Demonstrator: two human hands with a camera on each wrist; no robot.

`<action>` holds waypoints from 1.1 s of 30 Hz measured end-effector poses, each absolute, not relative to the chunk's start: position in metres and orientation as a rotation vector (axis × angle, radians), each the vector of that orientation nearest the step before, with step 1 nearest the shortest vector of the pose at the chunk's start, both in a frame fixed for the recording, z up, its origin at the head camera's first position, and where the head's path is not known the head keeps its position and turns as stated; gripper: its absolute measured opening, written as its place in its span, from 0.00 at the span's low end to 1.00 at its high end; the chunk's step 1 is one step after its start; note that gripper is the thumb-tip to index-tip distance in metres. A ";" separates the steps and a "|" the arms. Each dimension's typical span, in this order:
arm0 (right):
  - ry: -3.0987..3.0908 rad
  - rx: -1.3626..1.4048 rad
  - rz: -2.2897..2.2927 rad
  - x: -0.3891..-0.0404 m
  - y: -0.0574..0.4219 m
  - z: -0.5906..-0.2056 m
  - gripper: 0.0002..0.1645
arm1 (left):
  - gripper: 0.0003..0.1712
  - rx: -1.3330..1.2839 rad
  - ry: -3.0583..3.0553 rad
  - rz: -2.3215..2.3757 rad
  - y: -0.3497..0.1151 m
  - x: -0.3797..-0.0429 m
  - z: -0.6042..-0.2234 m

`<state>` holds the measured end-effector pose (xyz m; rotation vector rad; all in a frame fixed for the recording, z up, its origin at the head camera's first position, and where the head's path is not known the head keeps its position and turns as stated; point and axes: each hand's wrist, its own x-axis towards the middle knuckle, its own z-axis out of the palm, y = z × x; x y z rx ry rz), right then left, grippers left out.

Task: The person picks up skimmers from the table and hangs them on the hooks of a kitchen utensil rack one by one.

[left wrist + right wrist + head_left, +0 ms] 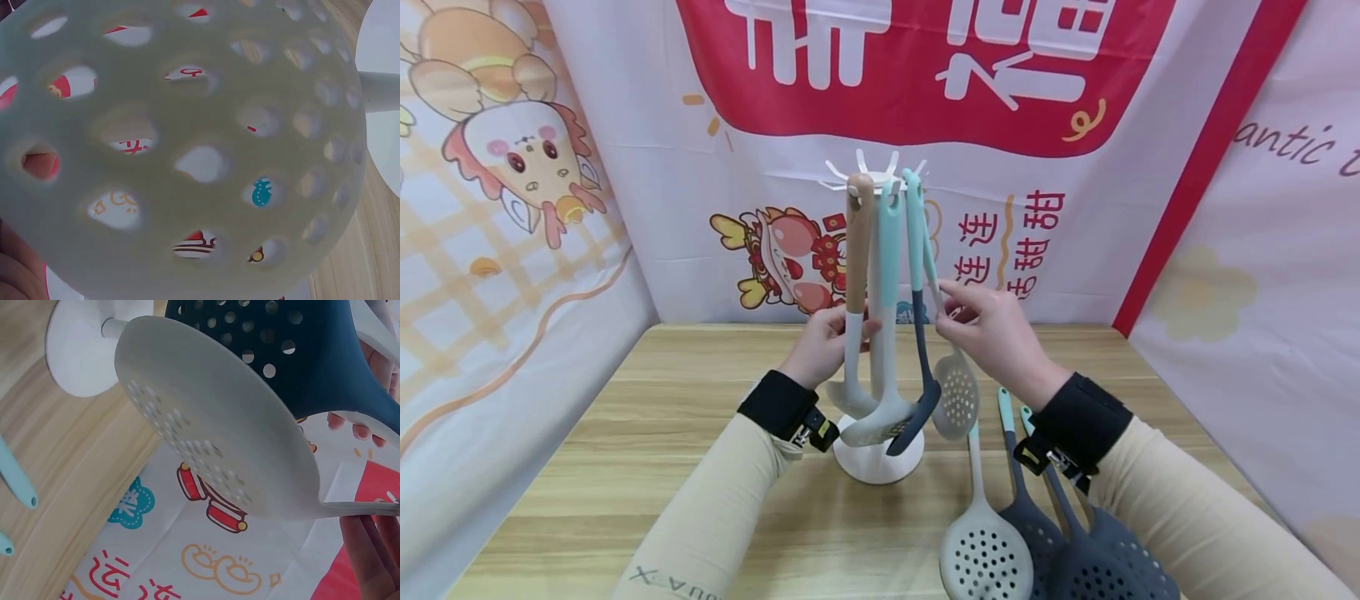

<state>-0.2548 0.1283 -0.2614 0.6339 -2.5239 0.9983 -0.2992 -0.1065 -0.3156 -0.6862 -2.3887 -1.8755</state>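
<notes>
A white utensil stand [880, 462] with a ring of hooks at its top stands on the table. From it hang a wooden-handled ladle [855, 350], a pale grey skimmer [887, 350] with a teal handle and a dark blue skimmer [922, 358], also teal-handled. My left hand [825, 340] grips the stand's post, partly hidden behind the ladle. To the right, my right hand [992, 329] pinches the handle of another light grey skimmer [957, 396], its teal top reaching up beside the hooks. That skimmer's perforated bowl [212, 419] fills much of the right wrist view.
At the front right of the wooden table [700, 467] lie a grey skimmer [987, 554] and several dark slotted utensils [1093, 567], beneath my right forearm. A printed cloth [655, 208] hangs behind the table and along its sides.
</notes>
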 end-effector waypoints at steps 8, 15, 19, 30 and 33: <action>-2.478 0.654 1.028 -0.255 0.124 -0.264 0.25 | 0.23 -0.676 -2.385 -1.888 -0.105 -0.299 -0.315; -2.489 0.641 1.067 -0.254 0.121 -0.266 0.25 | 0.23 -0.663 -2.387 -1.895 -0.105 -0.299 -0.315; -2.506 0.617 1.104 -0.254 0.120 -0.267 0.26 | 0.22 -0.662 -2.386 -1.889 -0.105 -0.299 -0.315; -2.537 0.596 1.148 -0.254 0.116 -0.269 0.27 | 0.22 -0.656 -2.393 -1.896 -0.106 -0.298 -0.315; -2.533 0.626 1.152 -0.254 0.116 -0.270 0.25 | 0.23 -0.662 -2.388 -1.909 -0.106 -0.299 -0.316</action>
